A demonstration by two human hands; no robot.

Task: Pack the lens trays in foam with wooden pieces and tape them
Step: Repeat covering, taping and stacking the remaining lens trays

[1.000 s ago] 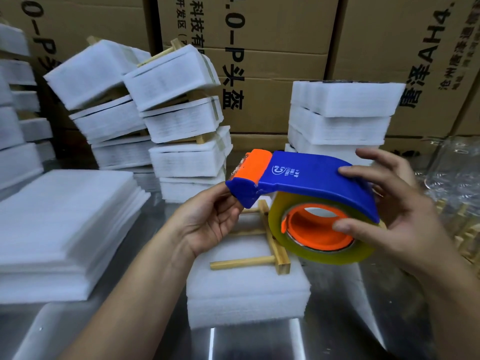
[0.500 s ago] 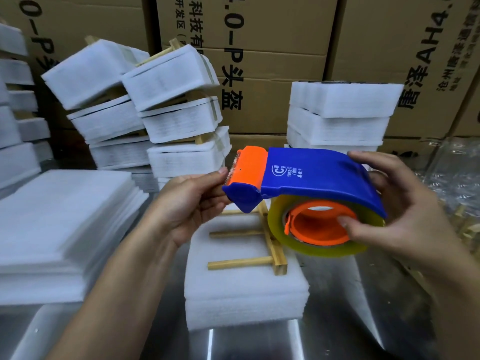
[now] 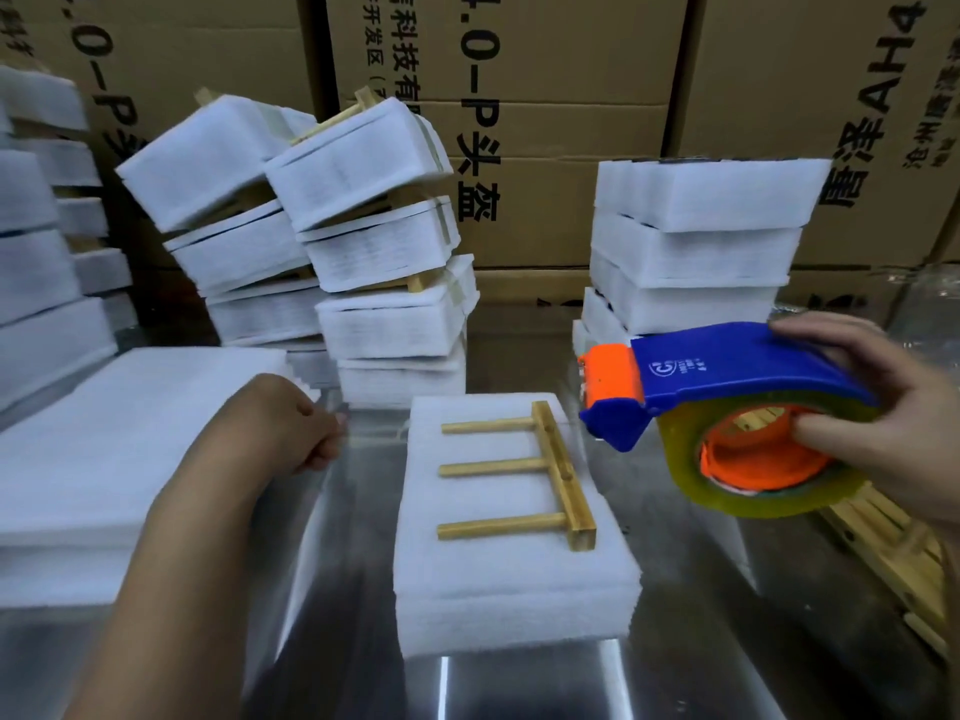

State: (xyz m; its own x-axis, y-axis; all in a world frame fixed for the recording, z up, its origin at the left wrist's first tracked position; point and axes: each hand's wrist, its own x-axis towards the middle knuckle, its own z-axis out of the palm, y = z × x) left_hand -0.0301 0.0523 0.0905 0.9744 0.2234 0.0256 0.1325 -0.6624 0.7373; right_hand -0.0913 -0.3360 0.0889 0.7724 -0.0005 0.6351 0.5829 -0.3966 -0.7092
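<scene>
Plainly the foam pack [image 3: 493, 589] sits at centre, the wooden piece [image 3: 563, 475] loose on top; it looks light and soft, best pressed flat or held by its long sides. At three o'clock the right hand [image 3: 878, 407] grips the dispenser [image 3: 727, 371]; at nine the left hand [image 3: 296, 428] is curled, holding what I cannot tell.
</scene>
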